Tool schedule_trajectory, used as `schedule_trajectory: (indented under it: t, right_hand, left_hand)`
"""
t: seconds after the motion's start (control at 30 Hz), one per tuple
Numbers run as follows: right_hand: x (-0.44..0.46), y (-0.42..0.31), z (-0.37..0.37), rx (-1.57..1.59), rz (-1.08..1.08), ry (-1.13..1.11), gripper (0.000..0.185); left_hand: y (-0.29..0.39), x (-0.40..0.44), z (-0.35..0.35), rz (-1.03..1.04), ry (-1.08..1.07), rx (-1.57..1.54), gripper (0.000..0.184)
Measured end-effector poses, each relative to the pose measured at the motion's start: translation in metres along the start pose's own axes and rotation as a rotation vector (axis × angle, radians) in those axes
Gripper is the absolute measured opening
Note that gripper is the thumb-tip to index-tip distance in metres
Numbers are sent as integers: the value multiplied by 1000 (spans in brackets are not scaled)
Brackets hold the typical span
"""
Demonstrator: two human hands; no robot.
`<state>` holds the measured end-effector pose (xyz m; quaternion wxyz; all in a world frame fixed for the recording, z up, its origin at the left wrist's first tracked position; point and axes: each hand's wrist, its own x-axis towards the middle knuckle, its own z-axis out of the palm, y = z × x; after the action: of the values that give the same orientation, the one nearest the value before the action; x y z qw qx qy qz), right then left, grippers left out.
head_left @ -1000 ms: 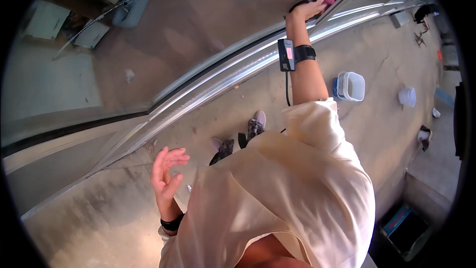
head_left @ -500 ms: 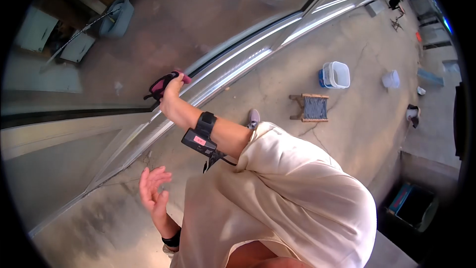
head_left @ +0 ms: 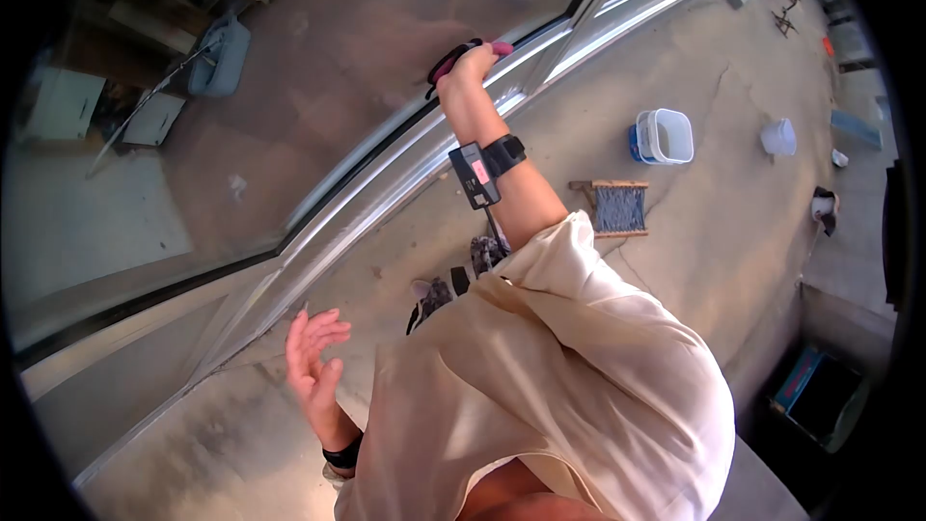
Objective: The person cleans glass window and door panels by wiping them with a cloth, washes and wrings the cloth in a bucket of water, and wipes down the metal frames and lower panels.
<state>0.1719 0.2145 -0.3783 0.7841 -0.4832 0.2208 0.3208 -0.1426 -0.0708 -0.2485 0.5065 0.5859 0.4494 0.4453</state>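
Pink pad (head_left: 503, 48) in right hand (head_left: 473, 67)

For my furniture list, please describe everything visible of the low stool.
The low stool has a brown frame that looks wooden and a dark grey seat, seemingly woven from cord. It appears upright on the floor, near the squarish bucket. Leg parts show at one side; the sleeve partly hides it. No hand touches it.

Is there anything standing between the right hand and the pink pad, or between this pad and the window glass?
Nothing visible does. The right hand has the pink pad in its grip, and no object shows between the pad and the window glass. The woven stool stands aside on the floor.
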Motion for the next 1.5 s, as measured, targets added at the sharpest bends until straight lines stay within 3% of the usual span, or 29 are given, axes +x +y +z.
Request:
schedule_trajectory:
  t: [0.03, 0.13, 0.33, 0.4, 0.47, 0.57, 0.7, 0.8, 0.87, 1.07, 1.1, 1.23, 1.3, 1.43, 1.5]
  right_hand:
    - [41, -16, 12, 27, -125, 11, 40]
    - [132, -70, 33, -41, -236, -62, 47]
    - [208, -92, 37, 65, -166, -176, 46]
    - [131, -100, 31, 96, -206, -216, 41]
    - [130, -74, 23, 99, -142, -274, 41]
    - [52, -31, 2, -9, -81, -274, 44]
    - [-22, 51, -37, -124, 120, -347, 46]
    - [-77, 133, -70, -205, 114, -311, 43]
    - [-133, 175, -91, -343, 292, -270, 45]
    - [-246, 289, -138, -378, 704, -338, 37]
    - [-261, 300, -140, -410, 683, -280, 34]
    - [-289, 295, -130, -382, 557, -29, 24]
    - [-284, 264, -121, -294, 760, -97, 25]
    - [-273, 166, -87, -231, 907, -225, 25]
    - [-237, 142, -74, -55, 745, -211, 21]
  left_hand:
    - [0, 6, 10, -18, -17, -13, 69]
    - [1, 15, 33, -71, -10, -14, 70]
    - [-6, 19, 44, -103, 17, -15, 69]
    - [-5, 16, 44, -108, 38, -19, 70]
    - [-8, 13, 36, -131, 16, -103, 66]
    - [-8, 14, 25, -113, -30, -128, 64]
    - [-8, -3, -4, -63, -61, -147, 62]
    - [-12, -26, -34, -37, -17, -146, 63]
    - [-15, -45, -61, -26, 11, -159, 63]
    - [-19, -114, -127, -6, 153, -136, 64]
    - [-19, -123, -134, -19, 178, -93, 66]
    - [-22, -144, -153, -12, 217, -41, 67]
    - [-23, -143, -155, 5, 193, -51, 67]
    - [-23, -128, -144, -3, 155, -40, 67]
    - [-21, -114, -133, 6, 107, -29, 67]
